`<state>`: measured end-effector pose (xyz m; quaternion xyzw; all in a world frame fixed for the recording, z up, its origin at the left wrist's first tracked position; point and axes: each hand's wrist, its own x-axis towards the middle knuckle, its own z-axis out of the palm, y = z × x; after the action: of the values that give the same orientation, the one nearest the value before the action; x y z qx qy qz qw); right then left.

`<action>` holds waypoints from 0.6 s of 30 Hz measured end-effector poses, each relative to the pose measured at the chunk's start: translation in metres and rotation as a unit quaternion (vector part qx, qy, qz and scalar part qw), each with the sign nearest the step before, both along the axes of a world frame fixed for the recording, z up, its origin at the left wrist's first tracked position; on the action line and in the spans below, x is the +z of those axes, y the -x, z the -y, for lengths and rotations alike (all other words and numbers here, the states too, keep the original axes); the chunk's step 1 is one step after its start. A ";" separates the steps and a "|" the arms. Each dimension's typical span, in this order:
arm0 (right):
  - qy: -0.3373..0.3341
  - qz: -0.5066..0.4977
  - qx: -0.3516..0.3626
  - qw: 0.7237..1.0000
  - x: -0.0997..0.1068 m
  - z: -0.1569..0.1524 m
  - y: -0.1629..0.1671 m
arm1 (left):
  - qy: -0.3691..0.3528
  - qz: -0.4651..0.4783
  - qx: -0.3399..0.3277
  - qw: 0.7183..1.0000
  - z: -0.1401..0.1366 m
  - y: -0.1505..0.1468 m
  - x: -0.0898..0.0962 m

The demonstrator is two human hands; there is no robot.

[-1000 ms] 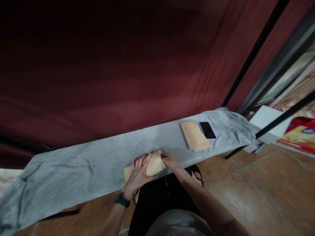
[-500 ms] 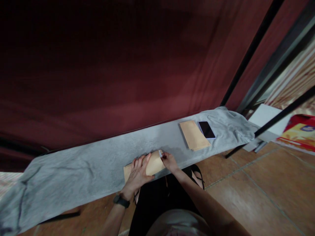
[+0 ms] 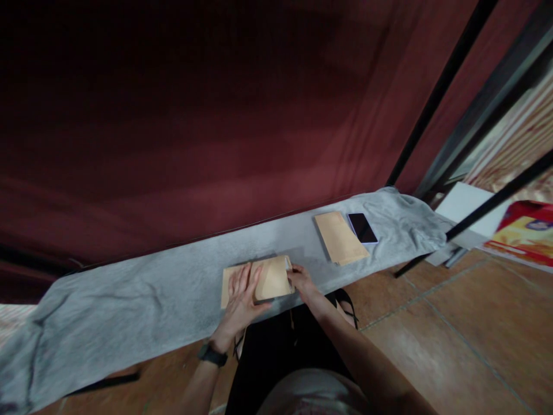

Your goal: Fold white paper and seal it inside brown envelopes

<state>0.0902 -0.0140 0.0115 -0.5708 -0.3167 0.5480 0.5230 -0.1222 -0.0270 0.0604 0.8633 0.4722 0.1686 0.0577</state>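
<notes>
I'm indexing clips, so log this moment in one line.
left hand: spread on envelope | right hand: at envelope's right end | phone: beside brown paper stack

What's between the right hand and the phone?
Head view: past the right hand, grey cloth, then a tan paper stack beside the phone.

- A dark-screened phone (image 3: 363, 228) lies on gray cloth (image 3: 181, 259).
- A red-and-yellow package (image 3: 526, 233) sits near a white surface (image 3: 464, 200).
- A dark-red backdrop (image 3: 259, 155) rises behind the cloth.
</notes>
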 end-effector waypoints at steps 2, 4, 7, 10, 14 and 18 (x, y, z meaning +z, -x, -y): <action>0.014 -0.028 -0.031 0.999 0.002 0.001 -0.002 | -0.018 0.091 0.090 0.992 0.005 -0.003 -0.004; 0.025 -0.054 -0.056 0.997 0.004 0.003 -0.001 | -0.009 0.223 0.200 0.954 0.011 -0.009 -0.012; 0.027 -0.081 -0.077 0.993 0.007 0.007 0.004 | 0.146 0.448 0.285 0.835 0.019 -0.026 -0.022; 0.023 -0.097 -0.084 0.991 0.009 0.012 0.013 | 0.360 0.606 0.251 0.664 0.022 -0.050 -0.026; 0.014 -0.103 -0.076 0.992 0.011 0.018 0.016 | 0.402 0.666 0.230 0.585 0.018 -0.073 -0.023; -0.025 -0.080 -0.091 0.992 0.014 0.018 0.005 | 0.390 0.661 0.225 0.601 0.012 -0.076 -0.023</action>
<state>0.0853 -0.0325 0.0257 -0.5386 -0.2340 0.5341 0.6082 -0.0465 -0.0387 0.0378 0.2788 0.5054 0.5006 0.6451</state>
